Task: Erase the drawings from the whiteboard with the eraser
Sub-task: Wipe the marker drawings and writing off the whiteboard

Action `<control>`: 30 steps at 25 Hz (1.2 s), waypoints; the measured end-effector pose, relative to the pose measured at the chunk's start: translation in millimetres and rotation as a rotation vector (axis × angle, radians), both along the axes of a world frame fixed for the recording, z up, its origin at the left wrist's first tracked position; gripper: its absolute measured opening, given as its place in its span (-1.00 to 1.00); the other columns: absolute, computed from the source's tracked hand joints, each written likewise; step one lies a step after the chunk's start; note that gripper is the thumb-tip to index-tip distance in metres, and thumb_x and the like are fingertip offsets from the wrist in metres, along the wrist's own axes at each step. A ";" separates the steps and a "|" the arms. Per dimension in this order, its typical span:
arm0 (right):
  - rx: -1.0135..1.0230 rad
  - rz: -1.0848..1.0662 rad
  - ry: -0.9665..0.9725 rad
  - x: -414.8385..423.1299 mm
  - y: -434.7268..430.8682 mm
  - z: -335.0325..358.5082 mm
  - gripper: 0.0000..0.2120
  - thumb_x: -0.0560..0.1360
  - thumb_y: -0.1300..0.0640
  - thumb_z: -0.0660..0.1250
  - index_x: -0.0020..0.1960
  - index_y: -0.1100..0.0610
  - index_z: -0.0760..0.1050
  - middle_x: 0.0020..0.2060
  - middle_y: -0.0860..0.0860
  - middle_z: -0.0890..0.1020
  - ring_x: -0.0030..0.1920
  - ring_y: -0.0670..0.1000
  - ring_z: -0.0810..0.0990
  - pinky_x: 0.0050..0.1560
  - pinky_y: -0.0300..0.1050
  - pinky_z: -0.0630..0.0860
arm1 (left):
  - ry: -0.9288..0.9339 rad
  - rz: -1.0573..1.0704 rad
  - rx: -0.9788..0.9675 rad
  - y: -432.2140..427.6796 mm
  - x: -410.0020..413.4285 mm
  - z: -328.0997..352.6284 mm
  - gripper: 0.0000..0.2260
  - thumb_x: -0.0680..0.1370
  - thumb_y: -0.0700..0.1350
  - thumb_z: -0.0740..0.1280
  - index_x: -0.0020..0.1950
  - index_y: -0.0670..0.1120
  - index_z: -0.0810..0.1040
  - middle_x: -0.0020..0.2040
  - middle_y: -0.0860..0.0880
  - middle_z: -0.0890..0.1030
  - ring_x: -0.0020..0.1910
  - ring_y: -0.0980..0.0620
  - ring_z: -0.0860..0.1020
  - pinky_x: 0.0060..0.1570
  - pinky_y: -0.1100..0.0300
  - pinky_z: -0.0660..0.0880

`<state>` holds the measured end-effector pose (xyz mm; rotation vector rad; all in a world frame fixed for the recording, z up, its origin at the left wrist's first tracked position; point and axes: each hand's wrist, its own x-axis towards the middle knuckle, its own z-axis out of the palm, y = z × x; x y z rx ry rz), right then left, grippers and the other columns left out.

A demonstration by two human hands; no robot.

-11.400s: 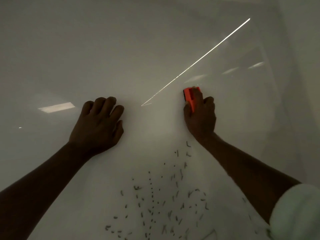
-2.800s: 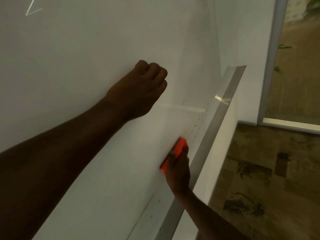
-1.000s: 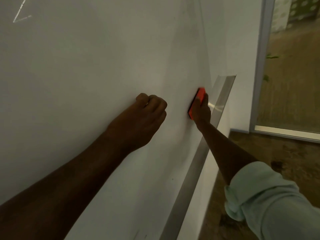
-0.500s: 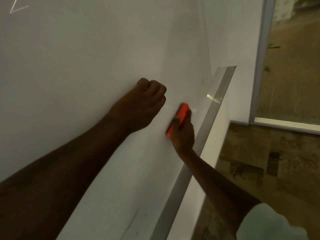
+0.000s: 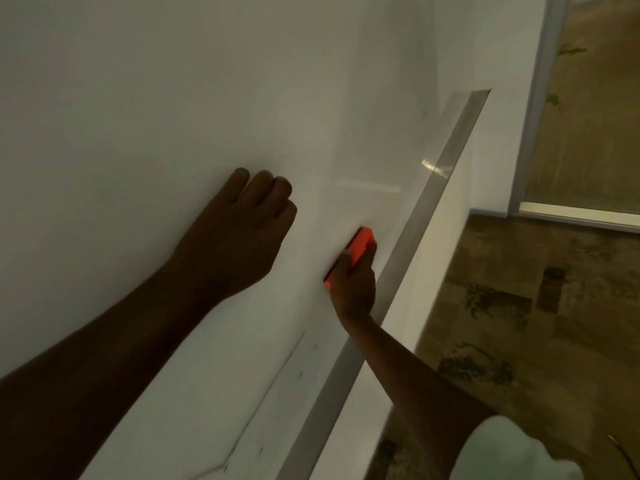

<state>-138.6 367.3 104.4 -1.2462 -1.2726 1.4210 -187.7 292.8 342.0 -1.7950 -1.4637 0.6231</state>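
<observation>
The whiteboard point(image 5: 145, 109) fills the left of the view, seen at a steep slant. My right hand point(image 5: 355, 289) grips an orange eraser point(image 5: 360, 244) and presses it flat on the board just left of the metal bottom rail point(image 5: 429, 202). My left hand point(image 5: 242, 230) rests against the board to the left of the eraser, fingers curled under, holding nothing. A few small dark marks point(image 5: 301, 374) and a faint line remain on the board below the eraser.
The rail's far end point(image 5: 479, 95) stops short of a white wall. A brown patterned floor point(image 5: 536, 306) lies to the right, bordered by a pale-framed glass partition point(image 5: 533, 109). My pale sleeve point(image 5: 505, 452) shows at the bottom right.
Over the last second my right hand slid the eraser down the board along the rail, toward me. My left hand stayed propped on the board.
</observation>
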 end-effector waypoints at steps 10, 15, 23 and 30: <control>0.156 0.145 -0.239 34.0 -109.1 -47.9 -0.36 0.66 -0.06 0.19 0.65 0.03 0.02 0.02 0.26 0.59 -0.01 0.31 0.63 -0.06 0.05 0.56 | 0.060 0.107 0.093 -131.0 21.2 87.9 -0.75 0.59 -0.15 0.23 0.07 -0.31 0.60 0.17 -0.33 0.57 0.17 -0.33 0.52 0.23 -0.23 0.32; 0.388 0.006 0.060 10.6 -172.3 63.8 -0.37 0.62 -0.11 0.21 0.60 0.11 0.18 0.04 0.13 0.60 0.00 0.18 0.60 -0.05 0.06 0.59 | 0.122 0.118 0.210 -217.6 22.0 140.2 -0.71 0.62 -0.13 0.20 0.09 -0.31 0.60 0.21 -0.32 0.56 0.19 -0.33 0.52 0.21 -0.24 0.32; 1.096 0.286 0.000 34.8 -253.2 99.5 -0.24 0.37 -0.01 0.54 0.47 0.03 0.28 0.01 0.21 0.52 -0.08 0.23 0.55 -0.15 0.01 0.59 | 0.161 0.085 0.204 -324.4 23.0 130.1 -0.72 0.56 -0.20 0.30 0.21 -0.30 0.62 0.25 -0.34 0.58 0.23 -0.32 0.50 0.23 -0.26 0.38; 0.609 0.048 0.175 20.1 -248.3 120.6 -0.56 0.53 -0.01 0.38 0.24 0.28 0.43 0.03 0.21 0.48 0.01 0.17 0.49 0.05 -0.13 0.49 | 0.193 0.100 0.284 -410.6 20.7 99.0 -0.67 0.57 -0.17 0.31 0.30 -0.27 0.58 0.31 -0.32 0.55 0.33 -0.30 0.42 0.31 -0.27 0.34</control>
